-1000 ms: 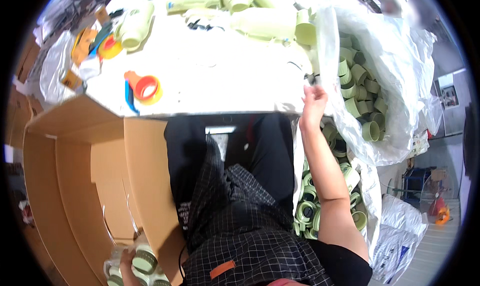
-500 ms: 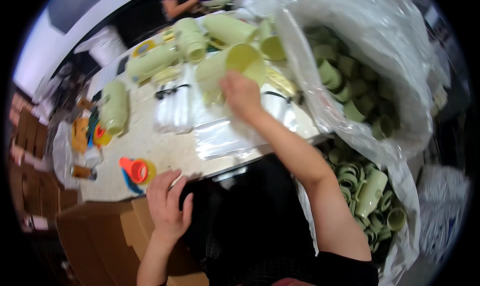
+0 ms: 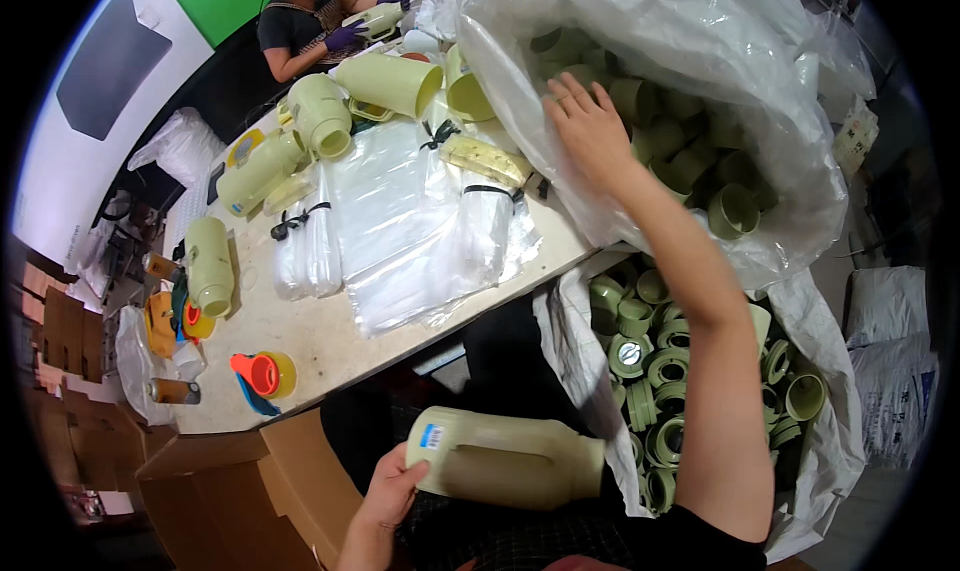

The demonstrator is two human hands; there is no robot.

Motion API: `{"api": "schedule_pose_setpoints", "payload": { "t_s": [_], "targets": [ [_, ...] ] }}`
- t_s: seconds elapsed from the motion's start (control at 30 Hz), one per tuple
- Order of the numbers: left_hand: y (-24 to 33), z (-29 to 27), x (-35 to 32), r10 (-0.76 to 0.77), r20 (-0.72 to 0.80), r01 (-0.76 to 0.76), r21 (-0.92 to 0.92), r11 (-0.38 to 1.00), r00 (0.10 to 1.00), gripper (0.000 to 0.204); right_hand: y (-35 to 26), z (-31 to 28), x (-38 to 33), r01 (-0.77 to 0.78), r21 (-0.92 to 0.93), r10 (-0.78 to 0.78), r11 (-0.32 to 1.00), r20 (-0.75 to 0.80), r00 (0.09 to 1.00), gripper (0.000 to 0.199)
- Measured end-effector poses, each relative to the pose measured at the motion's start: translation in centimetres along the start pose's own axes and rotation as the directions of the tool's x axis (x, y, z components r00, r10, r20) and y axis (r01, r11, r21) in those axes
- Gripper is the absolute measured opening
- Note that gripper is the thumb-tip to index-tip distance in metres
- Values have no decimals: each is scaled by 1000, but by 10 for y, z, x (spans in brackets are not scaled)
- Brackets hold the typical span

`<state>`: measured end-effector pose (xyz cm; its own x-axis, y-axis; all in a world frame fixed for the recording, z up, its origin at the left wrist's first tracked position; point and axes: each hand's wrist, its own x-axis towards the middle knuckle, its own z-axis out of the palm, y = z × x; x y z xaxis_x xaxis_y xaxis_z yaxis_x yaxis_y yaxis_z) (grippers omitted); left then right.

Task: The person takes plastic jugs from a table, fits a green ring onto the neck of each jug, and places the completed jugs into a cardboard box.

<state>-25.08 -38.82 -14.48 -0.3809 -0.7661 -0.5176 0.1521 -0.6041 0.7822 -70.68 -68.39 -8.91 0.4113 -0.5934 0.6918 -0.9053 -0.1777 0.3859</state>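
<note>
Left hand (image 3: 390,488): curled round the wide end of a pale-green flask body (image 3: 500,471), perhaps so that its narrow end is left free.
Flask body: held sideways just off the near edge of the worktop (image 3: 330,336).
Right hand (image 3: 592,133): flat, fingers spread, nothing gripped, at the rim of a clear plastic sack (image 3: 700,21); contact cannot be told.
Sack: stood by the worktop's right edge, its green cups (image 3: 735,211) probably meant to be within reach.
Clear bags (image 3: 380,206): laid flat toward the near edge, presumably for easy picking.
</note>
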Motion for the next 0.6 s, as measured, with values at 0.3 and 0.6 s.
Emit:
{"api": "schedule_pose_setpoints", "payload": {
  "t_s": [0.3,0.6],
  "targets": [
    [-14,-20,2,144,-523,-381,-381,842,840,41,-16,-32,-81,-407,69,396,911,132,909,35],
    [2,-37,7,217,-522,-426,-322,846,825,42,-127,-171,-141,-724,558,568,406,466,678,71]
  ]
}}
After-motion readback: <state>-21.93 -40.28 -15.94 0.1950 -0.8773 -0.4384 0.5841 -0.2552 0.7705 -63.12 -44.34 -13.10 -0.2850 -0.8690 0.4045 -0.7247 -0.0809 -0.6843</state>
